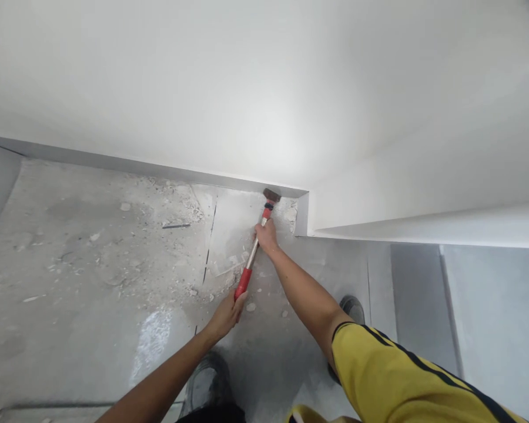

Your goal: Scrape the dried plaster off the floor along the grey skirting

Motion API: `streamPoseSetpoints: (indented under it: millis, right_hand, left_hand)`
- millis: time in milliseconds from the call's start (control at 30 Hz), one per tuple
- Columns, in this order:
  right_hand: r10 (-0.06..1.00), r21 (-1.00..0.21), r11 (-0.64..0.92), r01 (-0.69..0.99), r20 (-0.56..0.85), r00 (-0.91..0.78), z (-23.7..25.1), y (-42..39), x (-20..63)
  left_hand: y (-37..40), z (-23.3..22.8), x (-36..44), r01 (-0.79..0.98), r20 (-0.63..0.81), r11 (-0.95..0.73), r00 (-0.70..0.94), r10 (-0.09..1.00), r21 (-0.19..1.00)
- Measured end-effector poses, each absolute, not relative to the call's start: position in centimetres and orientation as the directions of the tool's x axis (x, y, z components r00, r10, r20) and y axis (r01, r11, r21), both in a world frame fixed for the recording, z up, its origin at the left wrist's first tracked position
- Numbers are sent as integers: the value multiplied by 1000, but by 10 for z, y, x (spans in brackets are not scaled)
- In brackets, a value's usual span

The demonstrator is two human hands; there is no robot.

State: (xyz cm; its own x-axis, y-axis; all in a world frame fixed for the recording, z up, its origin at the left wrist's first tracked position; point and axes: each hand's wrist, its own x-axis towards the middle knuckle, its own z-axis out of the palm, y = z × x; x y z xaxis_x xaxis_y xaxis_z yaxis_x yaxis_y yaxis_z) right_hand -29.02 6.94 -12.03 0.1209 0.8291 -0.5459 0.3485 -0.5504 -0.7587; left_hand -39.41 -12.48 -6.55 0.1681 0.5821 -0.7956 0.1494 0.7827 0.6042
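A long-handled scraper (252,252) with red grips and a bare metal shaft slants across the floor. Its dark wide head (271,195) is down at the foot of the wall, near the corner. My right hand (267,235) is closed round the upper shaft, just behind the red collar. Lower down, my left hand (229,312) grips the red end of the handle. Pale flakes and crumbs (233,276) lie on the floor beside the shaft. The blade's edge is too small to make out.
A grey baseboard (158,170) runs along the white wall (247,88) and turns at a corner (302,212). Plaster-like debris (176,197) and a thin dark strip (176,225) lie on the dusty tiles to the left. My shoes (209,376) stand below my hands.
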Motion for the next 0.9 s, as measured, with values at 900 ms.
streamPoseSetpoints:
  millis: [900]
  right_hand:
    - [853,-830,-521,199,-507,120,-82,94,-254]
  left_hand:
    - [-69,52,-370,-440,-609,872,637,473,216]
